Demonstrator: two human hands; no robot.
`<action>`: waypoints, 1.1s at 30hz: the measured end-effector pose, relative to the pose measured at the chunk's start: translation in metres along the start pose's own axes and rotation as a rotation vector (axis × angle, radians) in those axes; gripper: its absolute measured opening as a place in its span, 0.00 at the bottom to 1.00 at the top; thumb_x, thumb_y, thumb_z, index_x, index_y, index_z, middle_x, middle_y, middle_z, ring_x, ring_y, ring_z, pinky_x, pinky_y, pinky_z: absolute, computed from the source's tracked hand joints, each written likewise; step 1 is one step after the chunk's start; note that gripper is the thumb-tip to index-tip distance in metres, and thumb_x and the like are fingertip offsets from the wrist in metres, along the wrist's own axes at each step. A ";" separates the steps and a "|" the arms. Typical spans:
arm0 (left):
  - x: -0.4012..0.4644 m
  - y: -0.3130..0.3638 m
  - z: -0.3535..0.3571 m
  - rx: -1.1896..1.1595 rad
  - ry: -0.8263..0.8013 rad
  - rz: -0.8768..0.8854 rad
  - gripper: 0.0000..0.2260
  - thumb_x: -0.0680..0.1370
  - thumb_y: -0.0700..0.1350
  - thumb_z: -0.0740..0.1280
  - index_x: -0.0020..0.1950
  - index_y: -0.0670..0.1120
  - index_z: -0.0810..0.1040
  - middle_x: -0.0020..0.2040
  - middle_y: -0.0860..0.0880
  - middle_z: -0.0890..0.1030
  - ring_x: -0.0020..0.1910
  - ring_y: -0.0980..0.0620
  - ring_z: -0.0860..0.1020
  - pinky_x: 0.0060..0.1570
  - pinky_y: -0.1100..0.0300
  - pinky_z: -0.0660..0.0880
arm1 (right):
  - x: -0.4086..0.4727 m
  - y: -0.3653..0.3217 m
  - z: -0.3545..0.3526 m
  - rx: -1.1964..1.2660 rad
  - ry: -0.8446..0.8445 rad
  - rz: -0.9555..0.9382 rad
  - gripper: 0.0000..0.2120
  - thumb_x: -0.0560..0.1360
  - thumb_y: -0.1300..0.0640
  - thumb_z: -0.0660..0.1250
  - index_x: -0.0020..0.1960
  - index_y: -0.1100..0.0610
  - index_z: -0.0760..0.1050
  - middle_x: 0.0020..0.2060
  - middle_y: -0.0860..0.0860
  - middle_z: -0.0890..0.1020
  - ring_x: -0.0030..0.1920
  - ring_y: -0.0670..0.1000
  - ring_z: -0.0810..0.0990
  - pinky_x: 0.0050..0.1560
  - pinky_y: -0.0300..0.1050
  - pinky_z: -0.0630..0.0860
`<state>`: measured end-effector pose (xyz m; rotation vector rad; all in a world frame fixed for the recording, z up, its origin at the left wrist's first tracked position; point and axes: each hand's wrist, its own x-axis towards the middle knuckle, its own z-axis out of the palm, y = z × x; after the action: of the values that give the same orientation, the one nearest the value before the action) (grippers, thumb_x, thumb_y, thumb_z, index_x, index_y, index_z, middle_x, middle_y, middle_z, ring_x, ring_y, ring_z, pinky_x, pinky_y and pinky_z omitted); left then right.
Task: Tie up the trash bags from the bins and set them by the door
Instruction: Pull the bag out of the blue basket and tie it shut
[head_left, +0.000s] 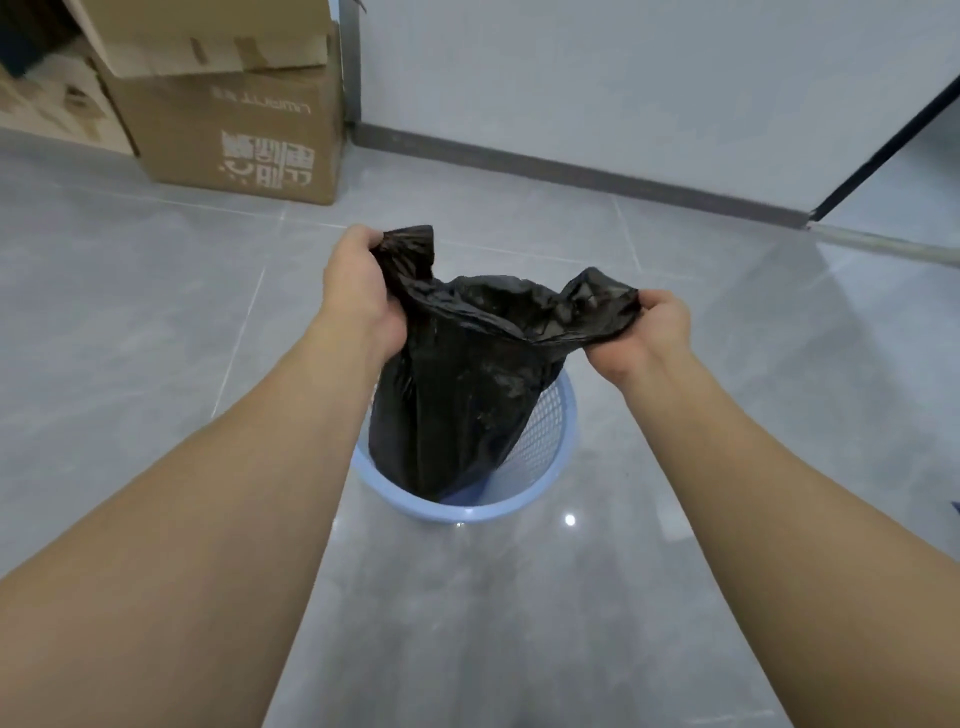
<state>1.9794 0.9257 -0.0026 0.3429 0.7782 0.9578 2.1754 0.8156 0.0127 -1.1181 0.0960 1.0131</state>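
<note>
Gripping trash bag (467, 374) top, both hands: left hand (358, 296), right hand (649, 332) | over blue bin (550, 467) | cardboard boxes (244, 130) behind

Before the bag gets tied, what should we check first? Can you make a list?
1. Left hand has a grip on one gathered corner of the crinkly black plastic trash bag: ok.
2. Right hand has a grip on the opposite corner: ok.
3. Bag lifted clear of the round light blue mesh plastic bin: not ok, its bottom sits inside the rim.
4. Bag mouth closed or knotted: not ok, the two corners are held apart.
5. Bag free of holes or leaks: cannot tell.
6. Floor space around the bin for setting the bag down: ok, the grey tiled floor beside it shows bare.
</note>
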 end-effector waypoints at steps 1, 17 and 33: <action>0.000 -0.003 0.004 -0.033 -0.013 -0.029 0.14 0.78 0.46 0.55 0.40 0.40 0.75 0.35 0.43 0.77 0.33 0.45 0.76 0.40 0.54 0.76 | -0.002 -0.002 0.005 0.023 -0.030 -0.008 0.24 0.75 0.58 0.51 0.64 0.67 0.74 0.61 0.64 0.78 0.63 0.63 0.77 0.67 0.59 0.70; -0.126 -0.037 0.195 -0.067 -0.407 -0.102 0.12 0.74 0.42 0.57 0.33 0.50 0.58 0.24 0.51 0.62 0.25 0.50 0.58 0.29 0.61 0.59 | -0.104 -0.143 -0.033 0.149 0.007 -0.311 0.12 0.71 0.60 0.55 0.31 0.52 0.56 0.26 0.50 0.61 0.28 0.51 0.61 0.41 0.42 0.66; -0.202 -0.214 0.255 0.363 -0.360 -0.205 0.13 0.76 0.42 0.58 0.32 0.47 0.61 0.23 0.51 0.64 0.20 0.52 0.60 0.25 0.66 0.58 | -0.141 -0.202 -0.222 0.053 0.200 -0.354 0.15 0.73 0.55 0.56 0.30 0.53 0.57 0.25 0.50 0.64 0.25 0.51 0.63 0.32 0.41 0.62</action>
<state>2.2244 0.6577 0.1363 0.7161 0.6381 0.5378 2.3279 0.5418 0.1212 -1.1378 0.0811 0.5797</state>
